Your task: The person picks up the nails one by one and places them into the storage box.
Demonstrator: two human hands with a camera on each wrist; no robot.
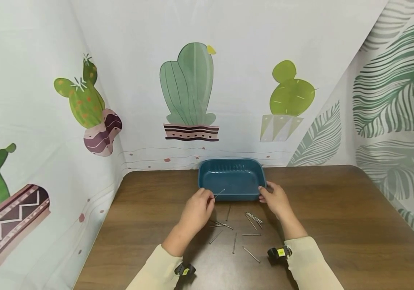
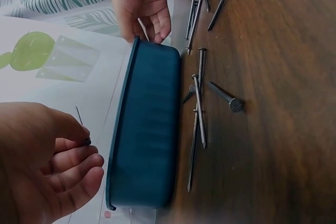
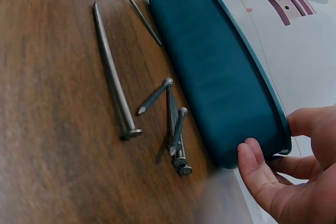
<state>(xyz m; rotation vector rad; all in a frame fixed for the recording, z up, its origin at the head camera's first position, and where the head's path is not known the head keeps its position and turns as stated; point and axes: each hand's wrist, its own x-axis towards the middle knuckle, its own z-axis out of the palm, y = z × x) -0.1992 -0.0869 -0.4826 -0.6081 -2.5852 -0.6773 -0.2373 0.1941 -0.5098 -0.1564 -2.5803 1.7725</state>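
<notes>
My left hand (image 1: 197, 209) pinches a nail (image 1: 219, 193) by its head between thumb and forefinger, its point angled up over the near rim of a blue-green tray (image 1: 232, 197). The left wrist view shows that nail (image 2: 79, 116) apart from the tray wall. At the tray's near right corner, my right hand (image 1: 276, 198) grips the rim, thumb on the outer wall in the right wrist view. Several loose nails lie on the table in front of the tray, among them a small pile (image 1: 254, 219) and a single nail (image 1: 251, 254) nearer me.
The brown wooden table (image 1: 337, 217) runs back to a white cloth backdrop (image 1: 243, 80) printed with cacti and leaves. The tray stands close to that cloth at the table's far edge. A black strap device (image 1: 279, 253) sits at the right wrist.
</notes>
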